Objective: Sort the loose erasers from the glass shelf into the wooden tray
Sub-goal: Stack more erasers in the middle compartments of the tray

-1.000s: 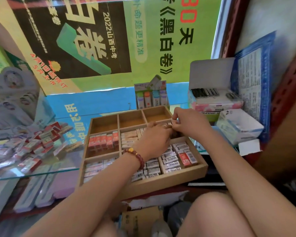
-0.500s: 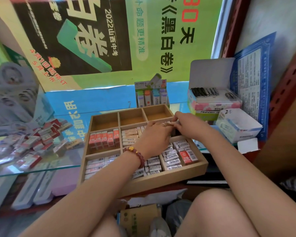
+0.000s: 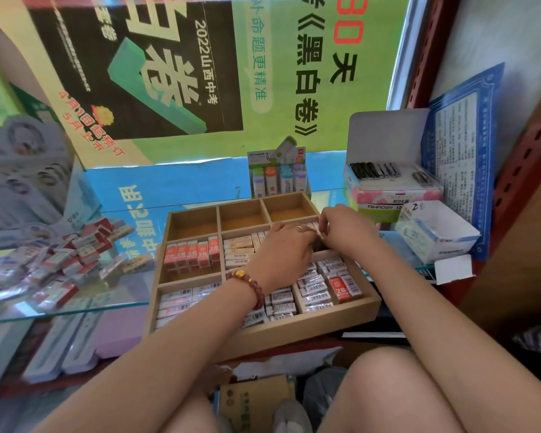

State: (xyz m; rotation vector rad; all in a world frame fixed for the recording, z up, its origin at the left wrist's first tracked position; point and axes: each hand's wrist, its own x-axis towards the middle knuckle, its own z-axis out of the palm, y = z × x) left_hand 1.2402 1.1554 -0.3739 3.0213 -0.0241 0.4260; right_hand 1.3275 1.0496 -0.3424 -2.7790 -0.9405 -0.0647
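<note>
both hands hardly moved since before: left hand and right hand stay over the tray, middle-right cell, fingers curled, holding what i cannot tell. a nudge could topple the standing rows. loose erasers lie on the shelf, left of tray.

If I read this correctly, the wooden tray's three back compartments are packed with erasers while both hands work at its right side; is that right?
Not quite: the head view shows the three back compartments of the wooden tray empty; the left hand and right hand do work at its right side.
</note>
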